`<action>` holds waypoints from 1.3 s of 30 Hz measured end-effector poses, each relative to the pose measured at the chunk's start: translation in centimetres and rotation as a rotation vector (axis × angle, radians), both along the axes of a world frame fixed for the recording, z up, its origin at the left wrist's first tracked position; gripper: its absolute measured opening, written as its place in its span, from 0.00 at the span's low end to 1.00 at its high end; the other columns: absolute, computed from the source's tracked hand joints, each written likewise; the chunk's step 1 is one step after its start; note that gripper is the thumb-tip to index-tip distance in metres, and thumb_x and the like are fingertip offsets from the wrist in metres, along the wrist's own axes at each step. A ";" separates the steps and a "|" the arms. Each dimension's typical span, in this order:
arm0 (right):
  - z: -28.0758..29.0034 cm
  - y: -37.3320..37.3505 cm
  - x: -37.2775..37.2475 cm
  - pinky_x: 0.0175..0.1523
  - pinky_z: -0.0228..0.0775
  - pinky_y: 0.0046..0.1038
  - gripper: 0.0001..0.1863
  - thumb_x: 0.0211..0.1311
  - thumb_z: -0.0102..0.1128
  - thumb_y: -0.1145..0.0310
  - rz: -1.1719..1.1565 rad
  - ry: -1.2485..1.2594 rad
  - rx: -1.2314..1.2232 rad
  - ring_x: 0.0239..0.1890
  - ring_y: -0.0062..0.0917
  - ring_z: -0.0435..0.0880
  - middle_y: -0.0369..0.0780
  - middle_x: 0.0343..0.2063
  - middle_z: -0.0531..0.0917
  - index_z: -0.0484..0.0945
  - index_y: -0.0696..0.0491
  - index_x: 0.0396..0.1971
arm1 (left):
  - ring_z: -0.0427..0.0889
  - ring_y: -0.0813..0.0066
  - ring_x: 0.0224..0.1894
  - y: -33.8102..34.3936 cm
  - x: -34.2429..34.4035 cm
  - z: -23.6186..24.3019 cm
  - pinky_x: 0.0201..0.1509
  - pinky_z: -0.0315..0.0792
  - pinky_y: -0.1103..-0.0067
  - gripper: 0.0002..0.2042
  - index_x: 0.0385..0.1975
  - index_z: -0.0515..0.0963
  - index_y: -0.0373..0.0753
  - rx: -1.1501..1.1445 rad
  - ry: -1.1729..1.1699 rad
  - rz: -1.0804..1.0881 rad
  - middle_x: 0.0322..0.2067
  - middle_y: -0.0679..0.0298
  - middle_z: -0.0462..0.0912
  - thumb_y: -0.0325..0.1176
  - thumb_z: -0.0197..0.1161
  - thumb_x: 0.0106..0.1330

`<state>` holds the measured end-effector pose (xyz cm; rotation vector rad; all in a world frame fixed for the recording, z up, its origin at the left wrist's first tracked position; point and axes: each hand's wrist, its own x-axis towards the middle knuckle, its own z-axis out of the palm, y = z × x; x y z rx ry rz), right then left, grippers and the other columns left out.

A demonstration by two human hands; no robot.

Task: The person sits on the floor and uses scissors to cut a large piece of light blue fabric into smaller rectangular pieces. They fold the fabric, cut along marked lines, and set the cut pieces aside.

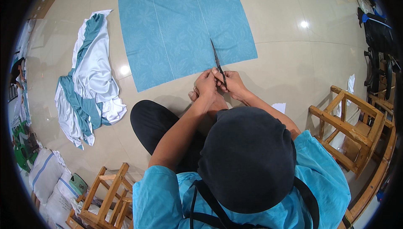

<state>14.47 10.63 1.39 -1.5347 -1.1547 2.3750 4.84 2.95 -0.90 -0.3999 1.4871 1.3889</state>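
Note:
A pale blue leaf-patterned fabric (147,40) lies spread on the tiled floor, marked by thin light lines. My right hand (231,85) grips black scissors (216,54), whose long blades point forward over the fabric near the right-hand line. My left hand (205,84) is closed at the fabric's near edge, beside the right hand, with fingertips pinched on the cloth. A bare foot (216,103) shows beneath my wrists, partly hidden by them and by my dark-covered head.
Crumpled white and teal cloth (94,82) lies at the left. Wooden stools (348,134) stand at right and lower left (100,193). White sacks (48,174) sit along the left edge, dark bulky items (373,52) along the right. White scraps (279,108) lie near my right elbow.

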 end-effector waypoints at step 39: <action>-1.3 2.6 -2.4 0.18 0.57 0.20 0.25 0.65 0.82 0.51 -0.009 -0.041 0.015 0.16 0.13 0.71 0.34 0.22 0.79 0.77 0.56 0.31 | 0.67 0.87 0.22 -0.5 0.0 -0.9 0.21 0.57 0.84 0.09 0.39 0.85 0.40 0.002 0.059 -0.030 0.25 0.73 0.75 0.38 0.66 0.79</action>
